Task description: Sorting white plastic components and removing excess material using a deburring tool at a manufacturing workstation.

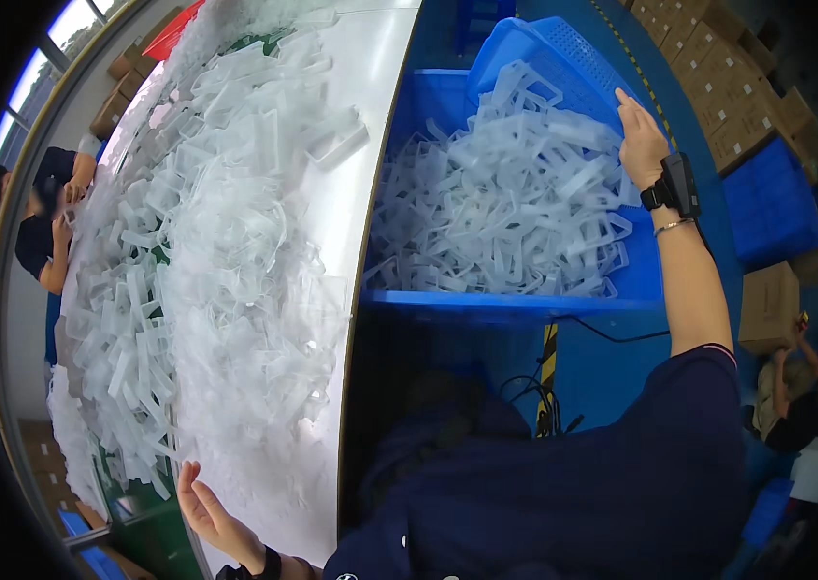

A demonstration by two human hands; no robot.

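Observation:
Clear plastic rectangular frames (510, 193) lie heaped in a large blue bin (525, 304) to the right of the table. A blue perforated basket (563, 53) leans tilted at the bin's far end, with some of the frames against it. Beside the basket and the heap, at the bin's right side, is my right hand (643, 145), fingers stretched out; whether it touches the rim is unclear. My left hand (214, 522) is open at the near end of the table, close to a long pile of similar clear frames (133, 338), and nothing shows in it.
White fluffy-looking scraps (244, 387) cover much of the white tabletop (370, 68). Across the table a person (46, 213) works at the pile. Another person (795, 391) is at the right near a cardboard box (768, 307). Stacked cartons (708, 77) and blue crates (771, 203) stand farther right.

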